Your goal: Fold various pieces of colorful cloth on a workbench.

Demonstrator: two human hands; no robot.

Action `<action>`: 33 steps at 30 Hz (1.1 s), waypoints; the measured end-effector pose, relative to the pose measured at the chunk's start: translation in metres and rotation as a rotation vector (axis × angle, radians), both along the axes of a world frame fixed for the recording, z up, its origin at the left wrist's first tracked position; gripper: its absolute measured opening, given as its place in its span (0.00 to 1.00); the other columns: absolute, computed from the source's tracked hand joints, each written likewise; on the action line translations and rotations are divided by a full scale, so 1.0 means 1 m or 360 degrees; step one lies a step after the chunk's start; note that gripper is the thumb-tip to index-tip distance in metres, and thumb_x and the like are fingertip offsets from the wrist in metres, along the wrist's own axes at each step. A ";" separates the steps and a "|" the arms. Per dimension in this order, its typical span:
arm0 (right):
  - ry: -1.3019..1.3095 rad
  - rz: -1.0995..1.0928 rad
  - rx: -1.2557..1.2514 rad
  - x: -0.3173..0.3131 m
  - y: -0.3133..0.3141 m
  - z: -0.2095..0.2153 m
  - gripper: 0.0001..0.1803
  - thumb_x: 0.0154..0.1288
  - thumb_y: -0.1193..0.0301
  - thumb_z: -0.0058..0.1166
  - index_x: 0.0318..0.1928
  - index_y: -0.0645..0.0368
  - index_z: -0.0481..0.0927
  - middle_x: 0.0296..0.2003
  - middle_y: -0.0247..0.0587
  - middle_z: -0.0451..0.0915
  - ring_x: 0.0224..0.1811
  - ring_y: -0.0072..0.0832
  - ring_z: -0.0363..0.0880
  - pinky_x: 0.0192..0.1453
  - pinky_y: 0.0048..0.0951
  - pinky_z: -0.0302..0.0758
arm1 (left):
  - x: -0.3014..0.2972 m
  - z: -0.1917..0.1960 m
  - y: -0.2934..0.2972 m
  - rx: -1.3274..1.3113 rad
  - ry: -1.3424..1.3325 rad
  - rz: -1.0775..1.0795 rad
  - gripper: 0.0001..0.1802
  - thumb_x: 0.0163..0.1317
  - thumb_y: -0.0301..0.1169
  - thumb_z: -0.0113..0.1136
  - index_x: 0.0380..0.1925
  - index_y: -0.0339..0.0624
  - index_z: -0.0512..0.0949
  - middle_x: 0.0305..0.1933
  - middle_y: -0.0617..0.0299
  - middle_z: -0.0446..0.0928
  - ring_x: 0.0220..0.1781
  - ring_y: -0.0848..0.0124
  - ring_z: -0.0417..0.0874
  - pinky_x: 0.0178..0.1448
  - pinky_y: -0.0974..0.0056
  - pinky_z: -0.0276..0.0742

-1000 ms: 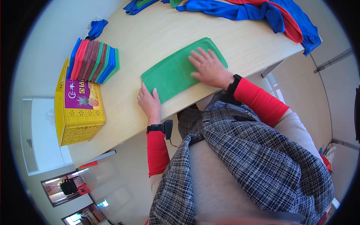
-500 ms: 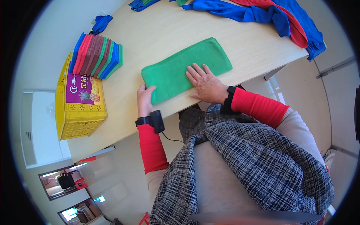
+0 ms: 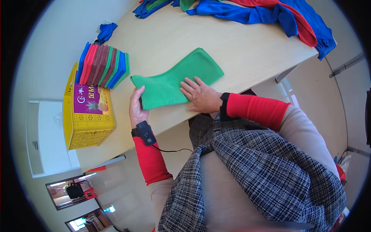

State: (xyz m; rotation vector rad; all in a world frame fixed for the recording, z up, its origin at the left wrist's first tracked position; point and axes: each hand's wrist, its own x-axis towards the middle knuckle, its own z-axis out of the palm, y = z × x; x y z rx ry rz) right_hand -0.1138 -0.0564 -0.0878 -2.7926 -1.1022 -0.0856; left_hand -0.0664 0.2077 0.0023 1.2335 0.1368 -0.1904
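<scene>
A folded green towel (image 3: 176,79) lies on the pale wooden table in front of me. My left hand (image 3: 138,103) grips its left end, thumb on top and fingers underneath, and that end is lifted and curls up. My right hand (image 3: 199,94) rests flat on the towel near its front edge, fingers spread. To the left stands a row of folded towels (image 3: 103,65) in blue, red, brown and green, set on edge on top of a yellow crate (image 3: 91,133).
Loose blue cloths (image 3: 247,13) and a red cloth (image 3: 301,27) are heaped at the far right, partly over the table's edge. A crumpled blue cloth (image 3: 106,31) lies by the wall at the far left. The bare tabletop (image 3: 162,42) stretches behind the towel.
My left hand has pulled the towel's left end leftward and raised it, so the towel now bends. The towel has shifted left, and my right hand has moved slightly left with it.
</scene>
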 end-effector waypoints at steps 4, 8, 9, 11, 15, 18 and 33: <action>0.0058 0.0034 0.0079 0.000 0.005 -0.002 0.48 0.71 0.42 0.48 0.77 0.65 0.57 0.79 0.53 0.53 0.83 0.48 0.43 0.83 0.54 0.43 | 0.021 0.022 -0.048 0.0268 -0.0196 -0.0185 0.11 0.67 0.31 0.63 0.47 0.40 0.80 0.43 0.64 0.83 0.46 0.73 0.83 0.51 0.64 0.80; 0.0143 0.0098 0.0004 -0.014 0.000 0.011 0.47 0.69 0.43 0.49 0.76 0.65 0.58 0.78 0.53 0.55 0.82 0.49 0.45 0.82 0.55 0.41 | 0.046 0.014 -0.092 0.0731 -0.0127 -0.0398 0.08 0.65 0.32 0.63 0.40 0.41 0.79 0.35 0.66 0.82 0.34 0.75 0.84 0.37 0.67 0.81; 0.0186 0.0128 0.0042 -0.017 -0.003 0.014 0.47 0.68 0.43 0.51 0.75 0.64 0.60 0.77 0.53 0.57 0.81 0.49 0.47 0.82 0.55 0.42 | 0.050 0.008 -0.105 0.0733 -0.0125 -0.0414 0.08 0.65 0.32 0.63 0.40 0.41 0.79 0.35 0.66 0.82 0.34 0.75 0.84 0.37 0.67 0.81; 0.0265 0.0179 0.0117 -0.019 -0.011 0.018 0.46 0.66 0.45 0.54 0.74 0.63 0.63 0.75 0.52 0.60 0.79 0.48 0.52 0.82 0.54 0.43 | 0.055 -0.007 -0.134 0.0931 -0.0135 -0.0414 0.09 0.63 0.33 0.65 0.34 0.40 0.78 0.28 0.65 0.81 0.24 0.74 0.82 0.25 0.67 0.78; 0.0342 0.0172 0.0149 -0.020 -0.016 0.012 0.44 0.62 0.46 0.57 0.71 0.60 0.67 0.70 0.48 0.67 0.74 0.43 0.60 0.80 0.52 0.49 | 0.062 -0.033 -0.164 0.1292 -0.0137 -0.0509 0.09 0.63 0.33 0.66 0.33 0.40 0.78 0.28 0.63 0.80 0.26 0.73 0.83 0.28 0.67 0.79; 0.0321 0.0248 0.0372 -0.017 -0.019 -0.003 0.42 0.60 0.47 0.59 0.69 0.59 0.69 0.66 0.45 0.70 0.71 0.40 0.63 0.79 0.49 0.52 | 0.059 -0.044 -0.182 0.1492 -0.0225 -0.0459 0.13 0.62 0.35 0.67 0.29 0.37 0.76 0.24 0.60 0.79 0.19 0.71 0.81 0.21 0.65 0.76; -0.0090 0.0225 0.0510 -0.016 -0.032 -0.018 0.41 0.55 0.52 0.66 0.65 0.61 0.73 0.68 0.45 0.70 0.74 0.41 0.62 0.81 0.44 0.52 | 0.009 -0.056 -0.105 0.2169 -0.1286 -0.0139 0.16 0.75 0.37 0.53 0.49 0.33 0.77 0.48 0.52 0.81 0.51 0.56 0.84 0.54 0.58 0.80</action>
